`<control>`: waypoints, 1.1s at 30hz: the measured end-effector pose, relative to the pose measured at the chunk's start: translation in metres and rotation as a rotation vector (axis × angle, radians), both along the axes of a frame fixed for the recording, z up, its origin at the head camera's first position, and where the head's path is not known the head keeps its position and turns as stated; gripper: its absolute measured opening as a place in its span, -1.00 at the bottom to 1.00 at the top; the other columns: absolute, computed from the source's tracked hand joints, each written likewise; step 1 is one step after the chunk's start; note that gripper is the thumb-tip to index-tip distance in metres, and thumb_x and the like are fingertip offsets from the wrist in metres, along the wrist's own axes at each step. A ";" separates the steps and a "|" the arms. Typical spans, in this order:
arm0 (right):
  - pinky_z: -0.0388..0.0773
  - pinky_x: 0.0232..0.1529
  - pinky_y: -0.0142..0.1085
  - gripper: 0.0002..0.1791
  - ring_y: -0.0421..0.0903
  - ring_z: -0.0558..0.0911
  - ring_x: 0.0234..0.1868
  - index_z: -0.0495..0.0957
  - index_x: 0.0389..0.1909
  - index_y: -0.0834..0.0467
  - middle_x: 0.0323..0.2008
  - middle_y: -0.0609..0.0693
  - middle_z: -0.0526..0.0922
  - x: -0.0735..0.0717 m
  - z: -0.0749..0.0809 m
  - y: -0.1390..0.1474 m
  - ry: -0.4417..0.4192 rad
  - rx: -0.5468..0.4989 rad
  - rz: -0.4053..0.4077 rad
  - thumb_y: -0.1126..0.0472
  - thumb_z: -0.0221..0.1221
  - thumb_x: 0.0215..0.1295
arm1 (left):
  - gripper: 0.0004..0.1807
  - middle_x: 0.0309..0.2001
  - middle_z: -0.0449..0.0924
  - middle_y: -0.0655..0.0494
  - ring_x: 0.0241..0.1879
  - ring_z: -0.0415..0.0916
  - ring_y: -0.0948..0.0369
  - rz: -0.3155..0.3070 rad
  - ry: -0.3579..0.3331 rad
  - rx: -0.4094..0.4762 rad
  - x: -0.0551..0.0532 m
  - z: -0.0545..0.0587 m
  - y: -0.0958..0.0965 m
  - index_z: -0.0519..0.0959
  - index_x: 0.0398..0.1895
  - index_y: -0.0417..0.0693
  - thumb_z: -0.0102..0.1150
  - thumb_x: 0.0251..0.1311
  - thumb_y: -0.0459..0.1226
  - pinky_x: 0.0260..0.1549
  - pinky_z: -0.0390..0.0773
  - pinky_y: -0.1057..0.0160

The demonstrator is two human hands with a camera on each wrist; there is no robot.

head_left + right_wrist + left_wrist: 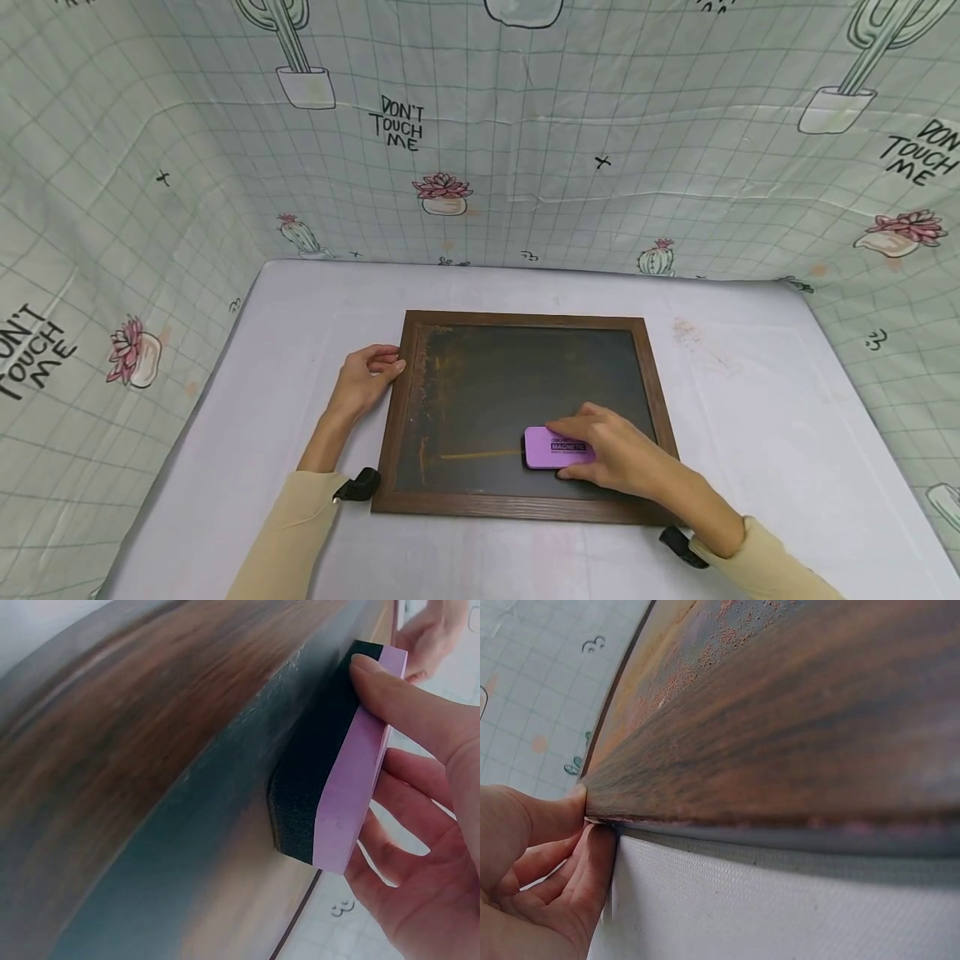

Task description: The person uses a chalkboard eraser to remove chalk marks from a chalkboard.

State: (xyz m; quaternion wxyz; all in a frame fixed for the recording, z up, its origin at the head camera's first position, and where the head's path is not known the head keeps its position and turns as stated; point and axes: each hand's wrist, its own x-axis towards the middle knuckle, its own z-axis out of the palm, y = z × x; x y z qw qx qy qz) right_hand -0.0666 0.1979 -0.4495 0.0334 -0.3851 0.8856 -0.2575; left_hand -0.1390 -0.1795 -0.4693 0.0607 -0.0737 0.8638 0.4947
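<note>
A small chalkboard (525,375) with a brown wooden frame (517,507) lies flat on the table. My left hand (367,379) is at the frame's left side. In the left wrist view, its thumb (559,817) and curled fingers (592,862) pinch the frame's edge. My right hand (618,454) grips a purple magnetic eraser (558,447) by its long sides, over the board's lower right part. The right wrist view shows the eraser's dark felt (311,780) against or very close to the board. A yellow chalk line (480,455) runs left from the eraser.
Yellowish smears (423,392) mark the board's left side. White cloth (750,467) covers the table, with a reddish stain (701,342) right of the board. A cactus-print grid curtain (525,142) hangs behind and at both sides. Black wrist straps (358,485) sit at both cuffs.
</note>
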 end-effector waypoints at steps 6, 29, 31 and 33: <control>0.53 -0.24 -0.34 -0.41 -0.20 0.48 -0.20 0.68 0.10 0.32 -0.11 0.00 0.76 -0.001 0.000 -0.007 0.016 0.002 0.021 0.16 0.58 0.05 | -0.60 0.06 0.63 -0.27 -0.01 0.59 -0.08 -0.003 0.004 0.003 0.000 0.000 0.000 0.55 0.22 -0.37 0.25 0.41 -0.33 -0.01 0.50 0.08; 0.51 -0.19 -0.31 -0.37 -0.17 0.49 -0.20 0.67 0.13 0.30 -0.01 0.03 0.77 -0.007 0.000 -0.038 0.039 0.054 0.078 0.11 0.58 0.06 | -0.60 0.06 0.63 -0.28 -0.01 0.59 -0.09 -0.010 0.021 0.017 0.000 -0.002 -0.002 0.55 0.22 -0.38 0.26 0.41 -0.34 0.00 0.49 0.06; 0.51 -0.19 -0.32 -0.37 -0.16 0.49 -0.20 0.67 0.13 0.30 -0.01 0.04 0.77 -0.008 0.000 -0.042 0.045 0.052 0.089 0.11 0.58 0.05 | -0.60 0.06 0.63 -0.28 0.00 0.59 -0.09 -0.009 0.016 0.017 0.000 -0.002 -0.002 0.55 0.23 -0.38 0.26 0.41 -0.33 0.03 0.49 0.04; 0.51 -0.19 -0.32 -0.36 -0.16 0.50 -0.20 0.67 0.13 0.31 0.00 0.05 0.77 -0.009 0.000 -0.045 0.050 0.055 0.098 0.10 0.58 0.05 | -0.59 0.07 0.63 -0.27 0.01 0.59 -0.09 -0.007 0.011 0.014 0.000 -0.002 -0.002 0.55 0.23 -0.37 0.26 0.41 -0.32 0.04 0.49 0.03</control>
